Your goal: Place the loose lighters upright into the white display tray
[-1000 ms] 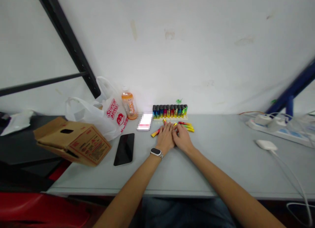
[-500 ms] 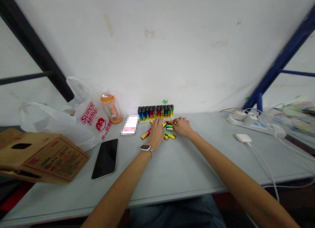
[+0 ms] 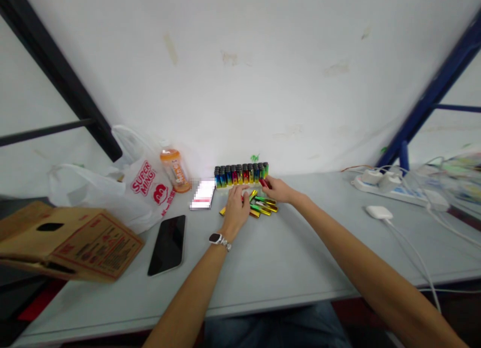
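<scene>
A row of lighters (image 3: 240, 174) with black tops and shiny coloured bodies stands upright in a pale tray along the wall. In front of it, several shiny green, gold and red pieces (image 3: 265, 205), which look like loose lighters, lie in a heap. My right hand (image 3: 280, 189) pinches a red lighter (image 3: 265, 183) by the right end of the row. Over the left side of the heap, my left hand (image 3: 236, 206) has its fingers curled; a small pale and red thing shows by its thumb, too small to name.
To the left are a tablet-like black device (image 3: 167, 245), a cardboard box (image 3: 93, 245), a white plastic bag (image 3: 128, 192), an orange bottle (image 3: 176, 170) and a partly blurred white packet (image 3: 203, 193). A white charger (image 3: 379, 212) and a power strip (image 3: 398, 190) with cables lie to the right.
My right hand has moved from the heap toward the row's right end, now with a red lighter. My left hand has drawn slightly back, uncovering more of the heap. The view has shifted a little.
</scene>
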Motion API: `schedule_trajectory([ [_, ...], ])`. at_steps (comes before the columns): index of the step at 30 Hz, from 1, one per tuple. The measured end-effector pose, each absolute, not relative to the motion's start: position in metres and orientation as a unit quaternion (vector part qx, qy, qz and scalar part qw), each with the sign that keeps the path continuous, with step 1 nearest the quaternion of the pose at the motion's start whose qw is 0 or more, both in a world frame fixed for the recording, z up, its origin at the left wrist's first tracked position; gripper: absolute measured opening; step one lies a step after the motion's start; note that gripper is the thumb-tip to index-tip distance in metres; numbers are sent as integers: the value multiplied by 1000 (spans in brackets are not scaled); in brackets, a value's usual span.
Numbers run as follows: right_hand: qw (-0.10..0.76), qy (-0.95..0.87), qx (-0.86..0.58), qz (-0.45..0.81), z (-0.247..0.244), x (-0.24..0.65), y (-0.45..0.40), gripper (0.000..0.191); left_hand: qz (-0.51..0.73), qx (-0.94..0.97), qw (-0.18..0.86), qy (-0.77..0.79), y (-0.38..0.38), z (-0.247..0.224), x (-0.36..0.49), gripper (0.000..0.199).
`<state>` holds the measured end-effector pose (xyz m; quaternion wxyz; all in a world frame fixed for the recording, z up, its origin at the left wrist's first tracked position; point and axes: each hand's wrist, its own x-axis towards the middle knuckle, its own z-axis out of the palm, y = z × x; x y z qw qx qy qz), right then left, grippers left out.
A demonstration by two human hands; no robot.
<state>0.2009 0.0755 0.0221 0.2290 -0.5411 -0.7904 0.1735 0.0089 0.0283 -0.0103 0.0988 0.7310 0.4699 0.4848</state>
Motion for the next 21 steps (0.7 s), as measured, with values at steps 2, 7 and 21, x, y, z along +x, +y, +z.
schedule_trajectory([
  [2, 346, -753, -498, 256, 20, 198, 62, 11, 502, 718, 103, 471, 27, -7, 9, 21],
  [7, 524, -542, -393, 527, 16, 174, 24, 18, 534, 700, 127, 457, 17, -4, 10, 22],
  [21, 545, -442, -477, 529, -6, 144, 0, 49, 521, 700, 182, 454, 15, -8, 7, 29],
])
